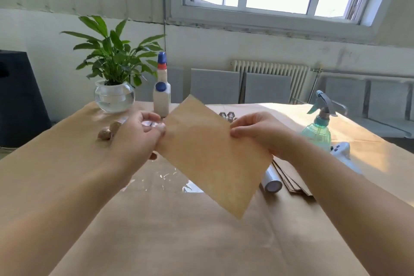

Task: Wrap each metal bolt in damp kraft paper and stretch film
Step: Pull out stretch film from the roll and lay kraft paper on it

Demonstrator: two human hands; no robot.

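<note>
1. Counter [56, 175] covered with brown kraft paper carries every item below
2. Rectangular brown kraft paper sheet [208, 154] held tilted in the air above the counter, one corner pointing down
3. Left hand [136, 139] pinches the sheet's left edge between thumb and curled fingers
4. Right hand [262, 134] pinches the sheet's right edge, thumb on the near face
5. Clear stretch film piece [161, 181] lies flat on the counter beneath the sheet
6. Green translucent spray bottle [319, 127] stands to the right
7. White stretch film roll [270, 182] lies beside a stack of kraft sheets [291, 179]
8. Two paper-wrapped bundles [109, 131] rest left of the left hand
9. Silver metal bolts [227, 116] lie behind the sheet, partly hidden
</note>
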